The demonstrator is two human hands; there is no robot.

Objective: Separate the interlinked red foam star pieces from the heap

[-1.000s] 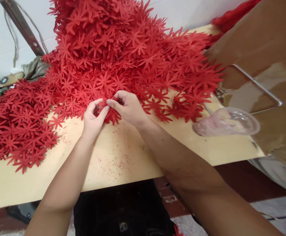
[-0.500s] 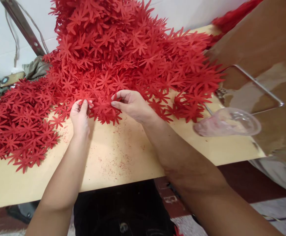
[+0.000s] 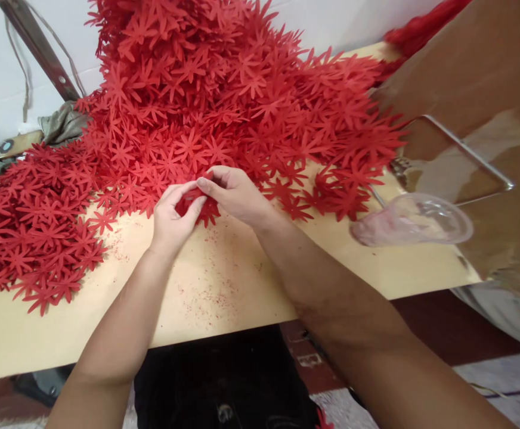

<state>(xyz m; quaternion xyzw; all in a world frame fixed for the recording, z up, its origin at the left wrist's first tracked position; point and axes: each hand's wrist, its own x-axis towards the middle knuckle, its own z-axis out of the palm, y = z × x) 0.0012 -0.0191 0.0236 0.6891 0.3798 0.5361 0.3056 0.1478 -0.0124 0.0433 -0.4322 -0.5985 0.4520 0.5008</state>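
Observation:
A large heap of red flower-shaped cutouts (image 3: 188, 71) with narrow pointed petals covers the back of the table. At its front edge my right hand (image 3: 237, 190) pinches a red cutout (image 3: 206, 179) between thumb and fingers; only a little of it shows. My left hand (image 3: 175, 214) meets the right one there, its thumb and fingers curved around the same red piece. The fingertips of both hands touch or nearly touch. Further cutouts lie just beneath and behind the hands.
A second spread of red cutouts (image 3: 40, 220) lies on the left of the pale table (image 3: 251, 286). Red crumbs dot the tabletop. On the right, a clear plastic cup (image 3: 421, 220) rests on its side by a brown cardboard sheet (image 3: 474, 89) and a metal rod (image 3: 470, 152).
My left hand has moved right, from pinching a red cutout on its own to meeting my right hand. The right hand has stayed almost in place.

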